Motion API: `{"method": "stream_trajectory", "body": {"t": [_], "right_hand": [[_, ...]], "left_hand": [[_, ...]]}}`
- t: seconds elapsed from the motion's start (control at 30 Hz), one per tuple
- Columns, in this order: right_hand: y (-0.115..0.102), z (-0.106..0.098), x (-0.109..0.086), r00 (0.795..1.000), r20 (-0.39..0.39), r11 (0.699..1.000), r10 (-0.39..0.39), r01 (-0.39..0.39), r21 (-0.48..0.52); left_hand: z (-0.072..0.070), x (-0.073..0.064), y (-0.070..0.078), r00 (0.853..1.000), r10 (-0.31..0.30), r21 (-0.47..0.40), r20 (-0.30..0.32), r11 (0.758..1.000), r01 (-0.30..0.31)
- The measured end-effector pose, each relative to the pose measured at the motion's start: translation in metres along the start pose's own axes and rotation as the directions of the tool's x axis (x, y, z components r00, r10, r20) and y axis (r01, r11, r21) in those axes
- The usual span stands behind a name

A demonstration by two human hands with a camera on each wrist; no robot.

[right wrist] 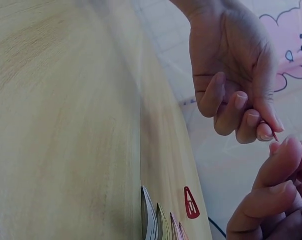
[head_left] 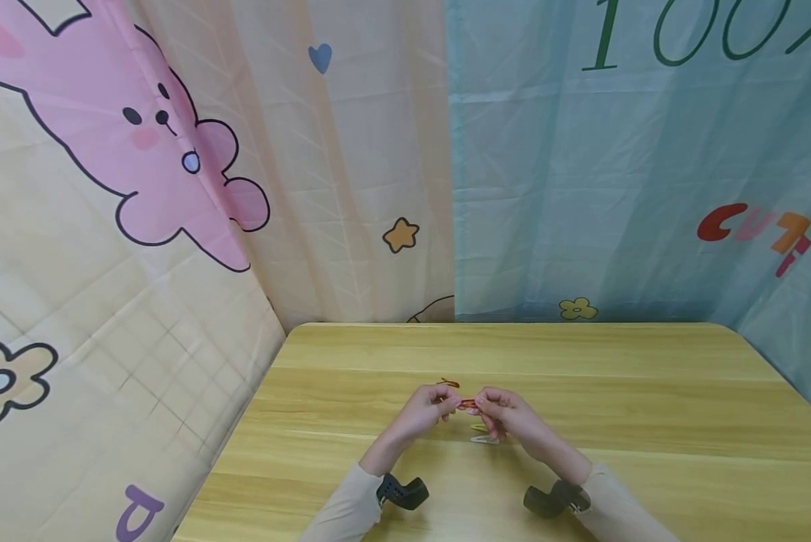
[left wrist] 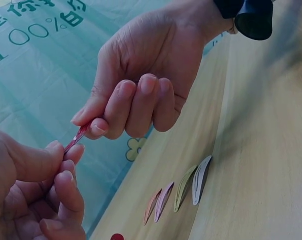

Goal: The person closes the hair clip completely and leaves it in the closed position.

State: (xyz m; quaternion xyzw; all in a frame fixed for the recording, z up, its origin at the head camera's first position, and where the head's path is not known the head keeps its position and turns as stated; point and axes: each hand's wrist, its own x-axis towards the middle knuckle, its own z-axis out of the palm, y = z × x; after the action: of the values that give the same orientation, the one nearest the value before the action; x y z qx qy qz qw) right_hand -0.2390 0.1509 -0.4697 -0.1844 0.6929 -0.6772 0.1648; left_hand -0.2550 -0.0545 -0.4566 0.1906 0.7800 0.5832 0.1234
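A red snap hair clip (left wrist: 77, 139) is held in the air between both hands. My left hand (head_left: 424, 408) pinches one end between thumb and forefinger. The other end is pinched by my right hand (head_left: 512, 418), its remaining fingers curled. Below the hands, side by side on the table, lie an orange hair clip (left wrist: 152, 206), a pink hair clip (left wrist: 164, 201), a yellow-green hair clip (left wrist: 185, 188) and a white hair clip (left wrist: 201, 181). Another red hair clip (right wrist: 192, 203) lies apart from this row, beyond the left hand in the head view.
The wooden table (head_left: 351, 354) reaches back to patterned cloth hangings (head_left: 547, 188) and is bordered by more cloth on the left (head_left: 107, 339). Both wrists wear dark camera mounts, one on the left wrist (head_left: 403, 492) and one on the right (head_left: 556, 498).
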Motion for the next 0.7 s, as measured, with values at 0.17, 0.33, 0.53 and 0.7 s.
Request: {"method": "stream_trajectory", "body": {"t": [0.17,0.33,0.53,0.7], "right_hand": [[-0.0014,0.0002,-0.0010,1.000,0.004,1.000,-0.004,0.004,0.011],[-0.0018,0.0001,-0.0010,1.000,0.011,1.000,-0.004,0.004,0.011],[0.0004,-0.0009,-0.0003,1.000,0.019,1.000,-0.006,0.005,0.025],[0.0034,-0.0018,0.0004,0.999,0.033,0.999,0.003,-0.004,0.046]], "left_hand": [[-0.0011,0.0006,-0.0029,1.000,0.009,-0.026,0.011,1.000,-0.008],[-0.0025,-0.0004,-0.0015,1.000,0.005,-0.054,0.029,0.999,-0.003],[-0.0037,-0.0012,-0.0006,0.999,-0.010,-0.073,0.041,0.997,0.013],[-0.0039,-0.0004,-0.0013,0.999,-0.014,-0.094,0.045,0.995,0.018]]}}
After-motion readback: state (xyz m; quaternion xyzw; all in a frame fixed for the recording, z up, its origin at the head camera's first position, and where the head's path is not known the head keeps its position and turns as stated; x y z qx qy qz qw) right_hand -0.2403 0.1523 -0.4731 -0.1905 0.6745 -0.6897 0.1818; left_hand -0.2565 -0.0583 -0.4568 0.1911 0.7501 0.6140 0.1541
